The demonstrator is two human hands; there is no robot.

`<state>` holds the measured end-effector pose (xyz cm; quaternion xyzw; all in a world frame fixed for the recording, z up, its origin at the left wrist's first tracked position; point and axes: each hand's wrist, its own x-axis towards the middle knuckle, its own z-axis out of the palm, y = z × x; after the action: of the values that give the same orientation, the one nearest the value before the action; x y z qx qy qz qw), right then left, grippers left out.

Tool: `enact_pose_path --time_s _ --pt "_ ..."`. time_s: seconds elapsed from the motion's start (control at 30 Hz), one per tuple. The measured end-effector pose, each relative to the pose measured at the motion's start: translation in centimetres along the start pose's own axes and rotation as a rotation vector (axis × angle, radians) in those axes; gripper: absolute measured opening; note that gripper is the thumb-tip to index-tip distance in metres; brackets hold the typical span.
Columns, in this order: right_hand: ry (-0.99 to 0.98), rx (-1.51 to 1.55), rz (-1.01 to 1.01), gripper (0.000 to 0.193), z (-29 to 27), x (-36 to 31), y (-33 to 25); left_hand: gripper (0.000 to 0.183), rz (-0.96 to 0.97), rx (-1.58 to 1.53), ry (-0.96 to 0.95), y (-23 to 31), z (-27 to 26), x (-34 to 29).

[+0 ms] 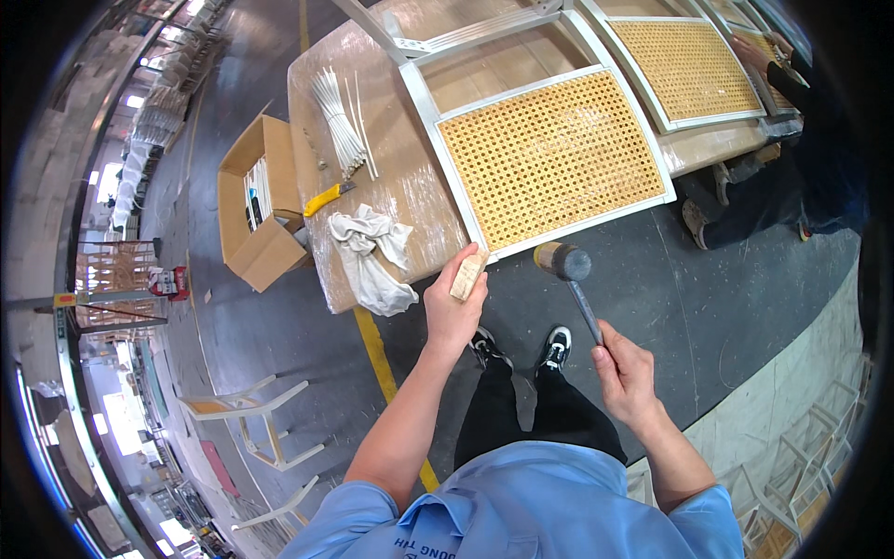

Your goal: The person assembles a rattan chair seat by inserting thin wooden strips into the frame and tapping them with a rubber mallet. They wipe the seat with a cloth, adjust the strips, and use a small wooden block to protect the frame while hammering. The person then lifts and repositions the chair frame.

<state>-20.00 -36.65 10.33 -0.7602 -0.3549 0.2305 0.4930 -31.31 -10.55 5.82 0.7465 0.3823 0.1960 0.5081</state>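
My left hand (453,312) grips a small wooden block (468,277), held at the near left corner of a white chair frame (577,224). A woven cane panel (554,154) fills that part of the frame, which lies on a wrapped worktable (396,210). My right hand (629,371) is closed round the handle of a mallet (575,264). The mallet's dark head is raised just off the frame's near edge, apart from the block. Whether the block touches the frame I cannot tell.
On the table lie a white cloth (377,256), a yellow utility knife (328,197) and a bundle of white strips (337,121). An open cardboard box (251,247) stands left of it. At the right, a co-worker (810,177) reaches over another cane-panelled frame (684,70). Chair frames (265,410) stand lower left.
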Motion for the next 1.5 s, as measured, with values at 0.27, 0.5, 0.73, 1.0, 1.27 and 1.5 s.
enact_pose_path --time_s 0.27,0.5,0.73,1.0,1.27,1.5 --pt "-0.024 -0.017 -0.075 0.035 0.3 1.1 0.3 0.043 -0.022 0.069 -0.033 0.0 0.6 0.2" --pt "-0.013 0.012 -0.329 0.038 0.0 2.6 -4.1 0.045 -0.001 -0.022 -0.036 -2.0 0.1 0.4" --pt "-0.185 -0.259 -0.321 0.049 2.3 3.7 -2.3 0.043 0.086 -0.041 -0.055 -2.2 0.9 0.4" --pt "-0.190 -0.303 -0.261 0.040 2.8 3.3 -1.5 0.044 0.254 0.038 -0.106 -2.4 0.5 0.8" --pt "0.011 0.043 -0.018 0.039 2.6 -2.2 -2.3 0.038 -0.148 -0.297 -0.107 -1.5 -1.7 1.5" --pt "0.381 0.038 0.308 0.037 1.8 -8.6 0.8 0.056 -0.564 -0.875 -0.627 2.0 -1.1 1.4"
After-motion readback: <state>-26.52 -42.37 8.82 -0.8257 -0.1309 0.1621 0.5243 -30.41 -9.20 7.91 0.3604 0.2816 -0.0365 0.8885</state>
